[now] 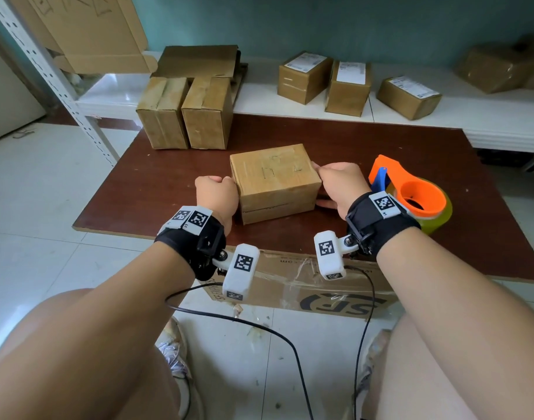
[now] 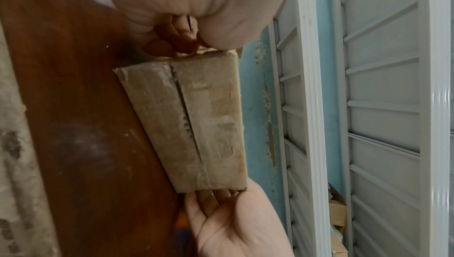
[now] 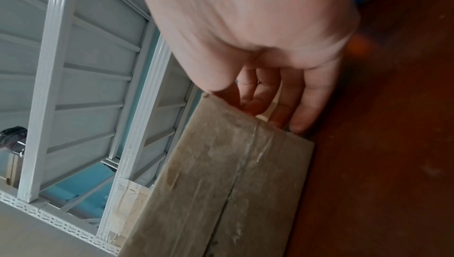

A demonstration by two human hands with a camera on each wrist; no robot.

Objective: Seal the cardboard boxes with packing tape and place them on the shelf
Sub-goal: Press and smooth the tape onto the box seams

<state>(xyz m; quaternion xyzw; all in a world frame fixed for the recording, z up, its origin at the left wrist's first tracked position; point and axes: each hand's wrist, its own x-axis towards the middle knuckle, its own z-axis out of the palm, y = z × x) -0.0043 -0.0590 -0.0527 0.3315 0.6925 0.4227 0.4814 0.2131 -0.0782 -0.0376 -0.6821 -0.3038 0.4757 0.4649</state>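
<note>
Hands grip one cardboard box (image 1: 275, 181) at the middle of the brown bench (image 1: 156, 189). At its nine o'clock side the left hand (image 1: 215, 197) curls its fingers against the end; at three o'clock the right hand (image 1: 340, 184) clasps the other end, thumb on top. An orange tape dispenser (image 1: 411, 192) sits just beyond. Five more boxes stand toward twelve o'clock, three on the white shelf (image 1: 487, 122).

Seven closed cardboard boxes (image 1: 275, 180), one tape dispenser (image 1: 411, 192), two hands (image 1: 217, 195).
</note>
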